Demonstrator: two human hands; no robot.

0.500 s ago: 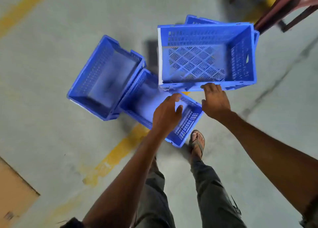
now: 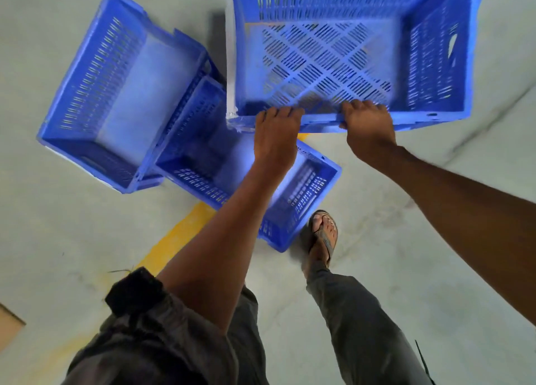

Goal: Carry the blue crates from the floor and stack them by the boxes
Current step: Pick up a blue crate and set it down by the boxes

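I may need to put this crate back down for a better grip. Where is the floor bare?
Bare grey concrete floor lies right of the sandalled foot, and more left of the yellow painted line. Straight ahead is crowded: two blue slotted plastic crates sit touching below the lifted blue crate held by left hand and right hand.

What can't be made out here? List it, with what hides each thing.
Head view only:
- Top crate: far rim cut off by the upper frame edge.
- Fingertips of left hand and right hand: curled over the near rim, hidden inside.
- Middle floor crate: partly covered by the left arm and top crate.
- Left floor crate: motion-blurred.
- Boxes: out of frame.
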